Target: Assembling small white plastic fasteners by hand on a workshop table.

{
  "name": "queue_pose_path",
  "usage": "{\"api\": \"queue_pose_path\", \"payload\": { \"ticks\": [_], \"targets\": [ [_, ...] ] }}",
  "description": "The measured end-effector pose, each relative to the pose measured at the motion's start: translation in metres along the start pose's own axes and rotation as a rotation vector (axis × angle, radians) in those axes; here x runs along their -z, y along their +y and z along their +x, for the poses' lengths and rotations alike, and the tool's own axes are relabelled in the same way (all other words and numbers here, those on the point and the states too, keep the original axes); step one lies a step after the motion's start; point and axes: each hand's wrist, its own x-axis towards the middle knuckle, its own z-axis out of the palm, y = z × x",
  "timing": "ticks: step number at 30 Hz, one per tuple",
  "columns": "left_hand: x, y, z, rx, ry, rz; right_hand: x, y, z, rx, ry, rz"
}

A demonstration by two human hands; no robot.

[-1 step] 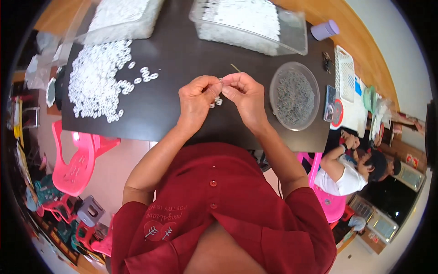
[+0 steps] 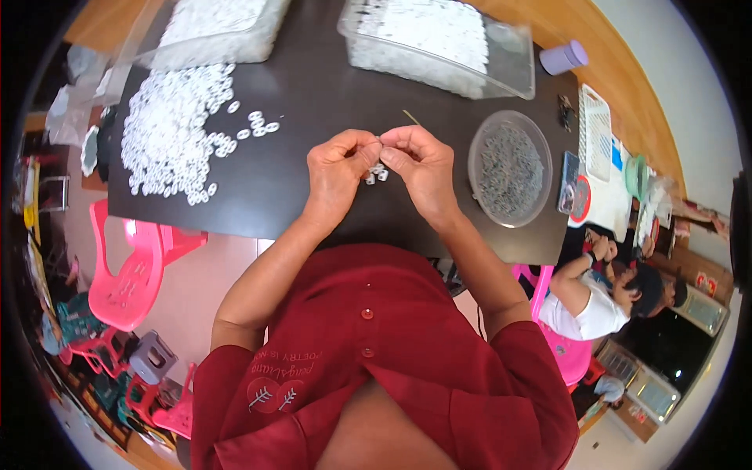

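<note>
The fingers [image 2: 374, 150] of both hands met in the middle, tips pinched together on something tiny and white. It was too small to tell just what it was. The left hand [image 2: 335, 168] and the right hand [image 2: 421, 166] were curled almost shut and touched each other at the fingertips, just above the dark bench [image 2: 329, 86].

Right under the hands, a few small white pieces [image 2: 377, 174] lay on the bench. A thin stick [image 2: 411, 117] lay just past the right hand.

To the right of the hands sat a round clear bowl [image 2: 510, 167] full of little grey bits. To the left, well apart, a big heap of white rings [image 2: 171, 129] was spread on the bench, with some loose ones [image 2: 262, 124] near its edge.

At the far side stood two clear boxes. The left box [image 2: 211, 30] and the right box [image 2: 439, 43] were both full of white pieces. A small purple tub [image 2: 565, 57] stood by the right box.

Pink chairs [image 2: 125, 274] stood on the floor at the left. Another person [image 2: 599, 294] sat low at the right.
</note>
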Motion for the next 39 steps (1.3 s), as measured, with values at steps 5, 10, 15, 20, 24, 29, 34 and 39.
{"api": "queue_pose_path", "payload": {
  "ticks": [5, 10, 15, 20, 24, 29, 34, 39],
  "targets": [
    [0.049, 0.006, -0.01, 0.431, 0.061, -0.503, -0.045, -0.002, 0.004, 0.24, -0.067, -0.173],
    [0.08, 0.015, -0.023, 0.438, 0.126, -0.533, -0.076, -0.001, 0.008, 0.442, -0.113, -0.266],
    [0.096, 0.015, -0.028, 0.411, 0.12, -0.518, -0.09, -0.005, 0.01, 0.45, -0.158, -0.279],
    [0.101, 0.014, -0.025, 0.388, 0.101, -0.475, -0.09, -0.013, 0.013, 0.533, -0.211, -0.415],
    [0.112, 0.014, -0.013, 0.431, -0.02, -0.427, -0.085, -0.013, 0.019, 0.638, -0.275, -0.445],
    [0.111, 0.015, -0.012, 0.493, -0.056, -0.483, -0.083, -0.013, 0.021, 0.689, -0.245, -0.501],
    [0.11, 0.007, -0.016, 0.374, -0.009, -0.508, -0.085, -0.011, 0.014, 0.227, -0.185, -0.27],
    [0.113, 0.0, -0.015, 0.373, 0.02, -0.544, -0.087, -0.009, 0.013, 0.035, -0.194, -0.21]
  ]
}}
